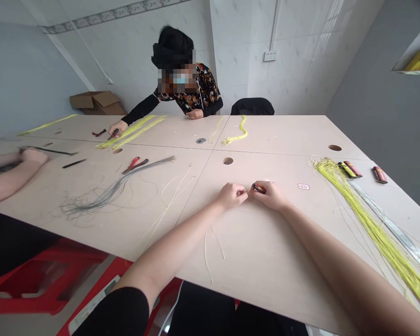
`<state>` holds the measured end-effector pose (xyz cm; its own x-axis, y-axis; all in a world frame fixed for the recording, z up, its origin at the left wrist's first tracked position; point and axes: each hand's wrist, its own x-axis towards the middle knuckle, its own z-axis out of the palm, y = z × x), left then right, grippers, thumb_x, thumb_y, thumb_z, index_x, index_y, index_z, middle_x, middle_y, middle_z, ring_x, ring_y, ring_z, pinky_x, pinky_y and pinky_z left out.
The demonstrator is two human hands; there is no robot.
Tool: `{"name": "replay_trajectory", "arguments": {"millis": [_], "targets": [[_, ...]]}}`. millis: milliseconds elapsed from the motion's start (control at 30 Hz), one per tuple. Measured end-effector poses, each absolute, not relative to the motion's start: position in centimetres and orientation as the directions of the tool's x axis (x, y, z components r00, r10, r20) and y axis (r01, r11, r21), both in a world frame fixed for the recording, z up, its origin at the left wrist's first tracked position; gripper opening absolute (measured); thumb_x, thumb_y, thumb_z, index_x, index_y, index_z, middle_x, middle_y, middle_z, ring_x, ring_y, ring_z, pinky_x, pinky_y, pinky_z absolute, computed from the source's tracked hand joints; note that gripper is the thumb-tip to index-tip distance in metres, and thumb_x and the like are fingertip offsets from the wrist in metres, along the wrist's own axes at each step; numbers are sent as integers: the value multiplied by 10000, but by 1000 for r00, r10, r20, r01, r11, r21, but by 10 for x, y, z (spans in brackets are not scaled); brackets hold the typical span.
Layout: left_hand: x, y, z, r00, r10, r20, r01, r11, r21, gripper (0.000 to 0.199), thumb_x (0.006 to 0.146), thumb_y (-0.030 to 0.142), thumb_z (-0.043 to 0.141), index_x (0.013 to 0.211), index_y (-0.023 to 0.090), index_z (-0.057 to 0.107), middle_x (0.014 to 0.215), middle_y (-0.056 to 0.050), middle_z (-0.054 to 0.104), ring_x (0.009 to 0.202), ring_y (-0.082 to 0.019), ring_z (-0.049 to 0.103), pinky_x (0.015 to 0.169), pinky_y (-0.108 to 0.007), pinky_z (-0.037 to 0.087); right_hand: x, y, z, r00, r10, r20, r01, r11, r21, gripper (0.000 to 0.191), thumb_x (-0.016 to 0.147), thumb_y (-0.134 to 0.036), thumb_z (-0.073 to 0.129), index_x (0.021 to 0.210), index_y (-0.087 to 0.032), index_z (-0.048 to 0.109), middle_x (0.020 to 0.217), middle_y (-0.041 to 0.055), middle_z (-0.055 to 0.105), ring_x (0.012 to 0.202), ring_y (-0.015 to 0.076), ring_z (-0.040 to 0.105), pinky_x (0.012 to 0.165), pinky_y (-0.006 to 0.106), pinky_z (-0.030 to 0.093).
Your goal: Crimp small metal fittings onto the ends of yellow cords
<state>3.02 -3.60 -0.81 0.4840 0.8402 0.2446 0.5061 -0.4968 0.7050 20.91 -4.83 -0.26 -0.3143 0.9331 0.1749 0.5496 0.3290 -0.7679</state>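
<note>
Both of my hands meet over the middle of the table. My right hand (271,195) is wrapped round a dark lighter (258,188) with red and yellow on it. Just left of it, my left hand (233,195) is closed in a pinch; a thin cord seems to run between the fingertips, too small to make out fully. Two thin pale cords (206,254) lie below my left forearm. Further left are several pale yellow cords (168,205). A small label (304,186) lies to the right of my right hand.
A yellow cord bundle (364,210) lies at right beside a clear strip (388,219) and lighters (380,175). Left are a grey wire bundle (115,189) and red pliers (135,164). Across the table a person (206,91) holds something over yellow cords; another person's arms (17,175) reach in.
</note>
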Motion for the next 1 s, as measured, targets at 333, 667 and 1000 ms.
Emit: {"name": "replay_trajectory", "arguments": {"millis": [333, 667, 1000], "targets": [[30, -35, -7, 474, 851, 224, 515, -474, 714, 175, 683, 219, 478, 543, 142, 550, 535, 22, 518, 528, -83, 414, 545, -224, 302, 209, -50, 3, -325, 930, 174, 508, 327, -797, 168, 692, -294, 439, 655, -167, 543, 591, -16, 458, 583, 109, 382, 568, 244, 309], [30, -35, -5, 471, 856, 211, 484, -451, 750, 194, 691, 239, 462, 530, 141, 510, 501, 37, 411, 517, -73, 353, 524, -224, 261, 210, -49, 3, -299, 938, 173, 512, 311, -801, 165, 698, -288, 440, 665, -167, 547, 594, -20, 461, 584, 108, 385, 572, 245, 309], [29, -34, -6, 442, 876, 194, 453, -405, 794, 220, 726, 276, 478, 586, 134, 572, 515, 35, 453, 505, -71, 367, 513, -217, 283, 213, -47, -1, -250, 961, 117, 491, 230, -840, 189, 697, -311, 492, 749, -169, 605, 539, -47, 386, 515, 89, 307, 513, 243, 257]]}}
